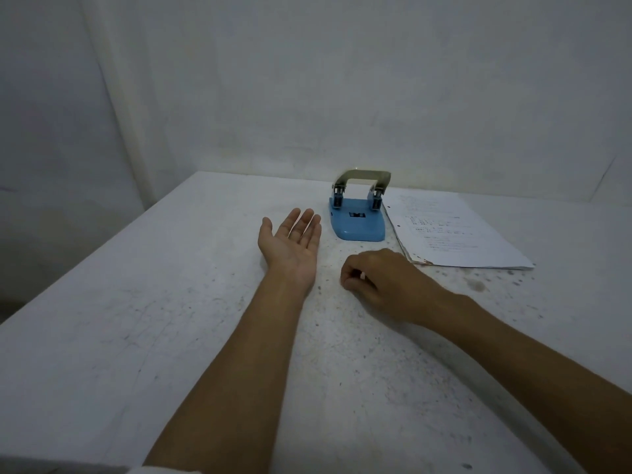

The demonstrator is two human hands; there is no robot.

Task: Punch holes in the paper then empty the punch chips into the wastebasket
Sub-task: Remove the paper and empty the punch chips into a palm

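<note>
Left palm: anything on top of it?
Nothing visible on the left hand: it lies palm up and open on the table. The right hand pinches a small white bit, likely a punch chip. What lies under either hand is hidden.

A bare, plain room with a makeshift desk, more a spare corner than a fitted office. The white tabletop (pixel 136 319) is scuffed, speckled and stained, and it stands pushed against a blank, unpainted-looking whitish wall (pixel 307 80) with a corner seam at the far left. What points to paperwork is a blue two-hole punch (pixel 359 224) at the far side and a stack of printed paper (pixel 455 230) lying just right of it. The light is dim and cool.
</note>
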